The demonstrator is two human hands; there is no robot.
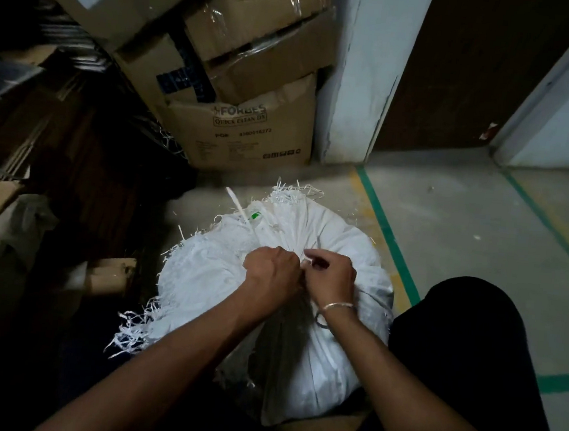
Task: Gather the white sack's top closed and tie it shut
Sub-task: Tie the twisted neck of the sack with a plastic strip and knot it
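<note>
Both hands met on top of the white sack (pixel 198 276). The left hand (pixel 273 272) was curled into a fist, gripping the gathered cloth. The right hand (pixel 334 276), with a silver bangle (pixel 338 306) at its wrist, pinched the same bunch with its fingertips. The sack stood full on the floor, near the cardboard boxes (pixel 245 136), with frayed edges splaying to the left.

Matt woven white sack (pixel 202 277), frayed edges

One white sack (pixel 202 277), two hands (pixel 271 270) (pixel 334 275) — one bracelet (pixel 338 306) (cardboard boxes (pixel 249 133): at least four).
</note>
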